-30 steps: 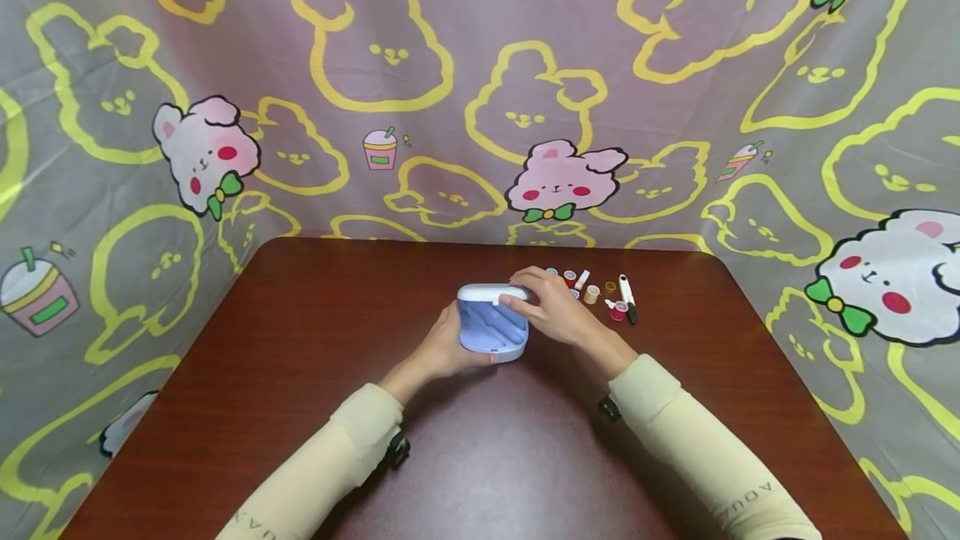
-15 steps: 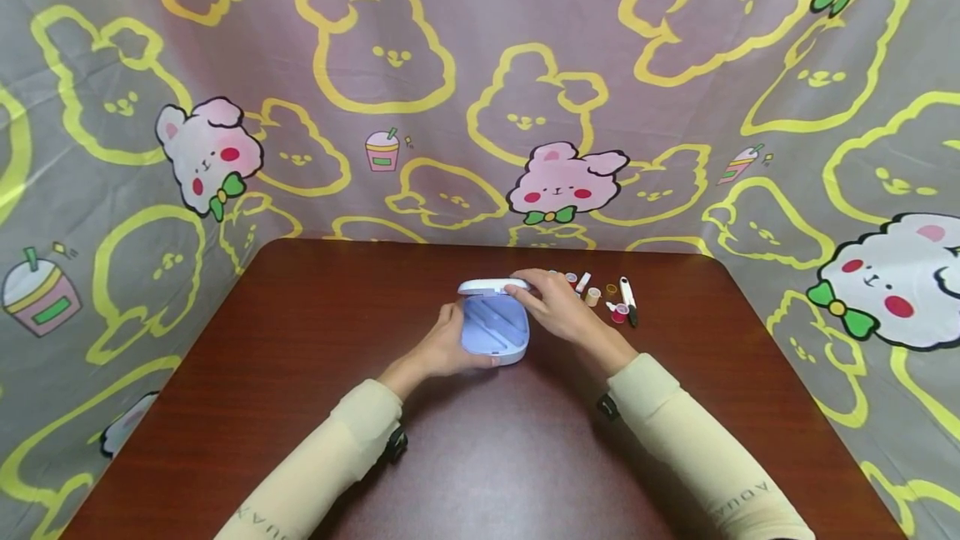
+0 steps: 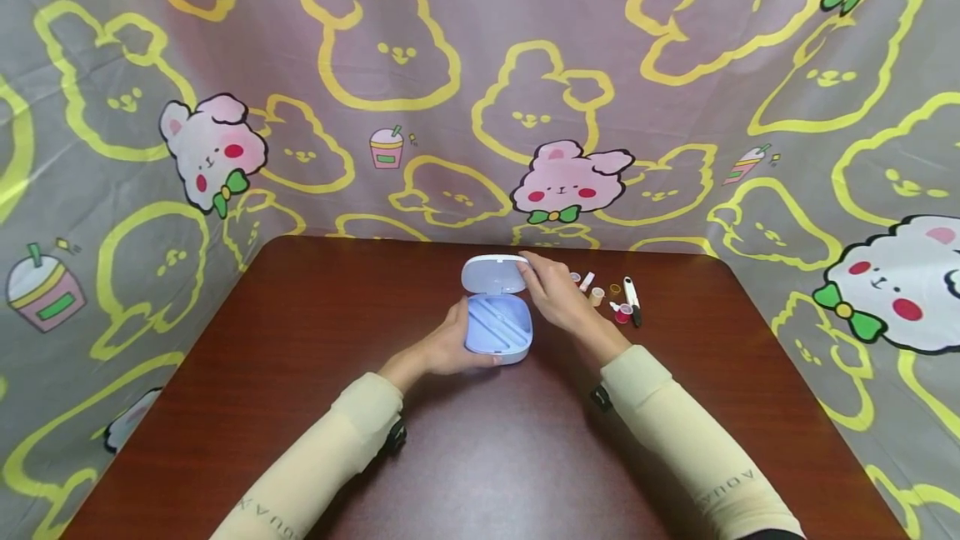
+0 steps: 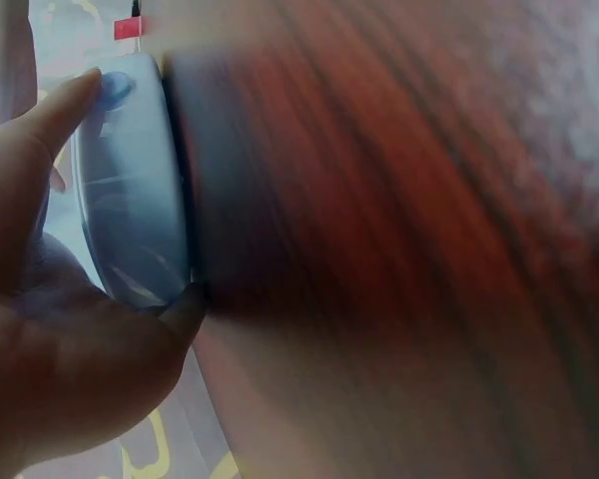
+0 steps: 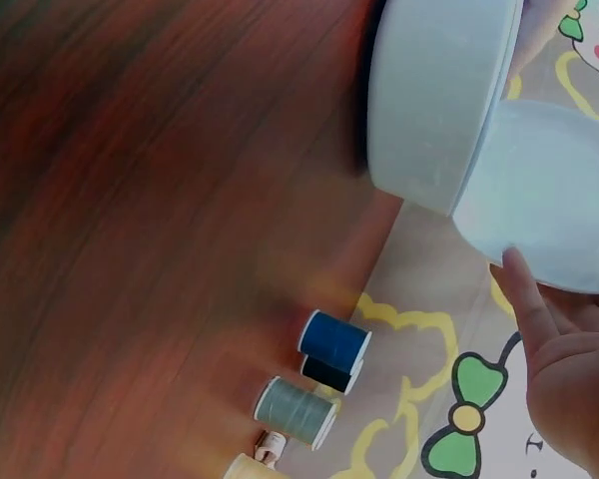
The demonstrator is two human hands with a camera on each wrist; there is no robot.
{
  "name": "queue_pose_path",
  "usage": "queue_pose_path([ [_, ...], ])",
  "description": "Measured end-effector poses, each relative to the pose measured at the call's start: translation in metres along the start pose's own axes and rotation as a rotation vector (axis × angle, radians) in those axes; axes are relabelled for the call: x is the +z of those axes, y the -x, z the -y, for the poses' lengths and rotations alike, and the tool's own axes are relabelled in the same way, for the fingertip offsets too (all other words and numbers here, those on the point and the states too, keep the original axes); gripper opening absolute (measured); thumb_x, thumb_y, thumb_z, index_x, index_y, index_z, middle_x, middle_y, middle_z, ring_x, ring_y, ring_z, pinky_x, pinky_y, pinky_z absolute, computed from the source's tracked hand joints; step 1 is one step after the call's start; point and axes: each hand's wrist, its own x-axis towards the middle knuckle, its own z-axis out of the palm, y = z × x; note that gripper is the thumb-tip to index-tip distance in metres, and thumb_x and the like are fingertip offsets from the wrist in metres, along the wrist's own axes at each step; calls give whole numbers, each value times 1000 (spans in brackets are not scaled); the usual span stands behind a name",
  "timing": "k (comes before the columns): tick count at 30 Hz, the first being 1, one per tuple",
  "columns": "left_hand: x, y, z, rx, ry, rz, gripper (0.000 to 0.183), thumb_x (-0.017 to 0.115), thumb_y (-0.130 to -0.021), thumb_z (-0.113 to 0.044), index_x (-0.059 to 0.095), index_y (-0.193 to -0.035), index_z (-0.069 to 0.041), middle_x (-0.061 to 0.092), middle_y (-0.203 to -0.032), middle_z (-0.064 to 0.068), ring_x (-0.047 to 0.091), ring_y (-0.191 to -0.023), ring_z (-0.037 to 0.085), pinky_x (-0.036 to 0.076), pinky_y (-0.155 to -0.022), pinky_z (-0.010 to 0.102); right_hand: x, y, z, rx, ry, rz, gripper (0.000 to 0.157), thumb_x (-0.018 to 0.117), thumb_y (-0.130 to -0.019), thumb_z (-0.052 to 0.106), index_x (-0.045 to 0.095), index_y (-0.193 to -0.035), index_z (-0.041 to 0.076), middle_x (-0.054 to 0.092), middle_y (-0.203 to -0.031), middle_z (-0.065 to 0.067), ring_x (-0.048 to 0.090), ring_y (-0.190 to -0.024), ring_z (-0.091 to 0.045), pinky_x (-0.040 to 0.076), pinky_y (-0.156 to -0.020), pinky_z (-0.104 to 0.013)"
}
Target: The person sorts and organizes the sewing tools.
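Note:
A light blue plastic storage case sits mid-table in the head view, its lid [image 3: 493,276] raised and its divided base [image 3: 498,327] facing up. Slanting ridges split the base into compartments; I see no loose items in them. My left hand [image 3: 448,344] grips the base from the left, thumb along the front side. The left wrist view shows that hand [image 4: 70,349] around the case's side wall [image 4: 135,200]. At the lid's right edge, my right hand [image 3: 558,294] pinches the rim. In the right wrist view, the thumb lies on the translucent lid [image 5: 549,190].
Right of the case lie several thread spools, among them a red one [image 3: 623,314], a beige one [image 3: 597,297] and a blue one [image 5: 334,341]. Beside them are a white-and-black slim tool [image 3: 632,300] and a small yellow ring [image 3: 615,289]. A patterned curtain [image 3: 435,90] borders the table.
My right hand has swung the lid up and back from low over the base, so the base's inside shows fully. My left hand keeps its grip on the base.

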Motion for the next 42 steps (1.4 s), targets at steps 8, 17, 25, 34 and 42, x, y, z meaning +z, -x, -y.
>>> queue_pose_path([
  [8,-2,-1,-3,-16,3,25,130,85,-80,-45,-2,-158,11,11,-163,32,24,-150,40,27,-120,47,5,-3,-9,-5,77,-36,38,47,-106,4,52,-140,-13,63,-130,-30,63,-120,-39,50,-101,-50],
  [17,-3,-2,-2,11,39,32,129,87,-78,-41,0,-158,12,12,-162,33,23,-150,40,25,-121,47,7,-6,-10,88,202,-84,9,56,-100,-1,65,-101,-3,69,-88,-17,65,-79,-30,54,-67,-46],
  [25,-1,-3,-2,13,31,37,129,86,-79,-42,0,-158,11,12,-162,33,25,-149,40,26,-120,47,13,-8,-16,210,244,-34,12,59,-98,2,68,-101,-6,68,-82,-16,62,-72,-27,53,-64,-42],
  [34,-2,-1,-3,-2,38,41,129,86,-79,-42,0,-158,11,12,-162,32,25,-149,40,27,-120,47,11,-6,-15,230,235,10,13,62,-98,4,69,-104,-5,70,-85,-14,62,-74,-26,53,-68,-41],
  [42,-3,0,-4,-10,22,50,129,86,-80,-44,-1,-158,11,11,-162,32,25,-150,40,26,-120,46,4,-1,-9,233,307,54,19,66,-98,13,70,-108,-3,69,-90,-14,63,-78,-28,54,-73,-44],
])
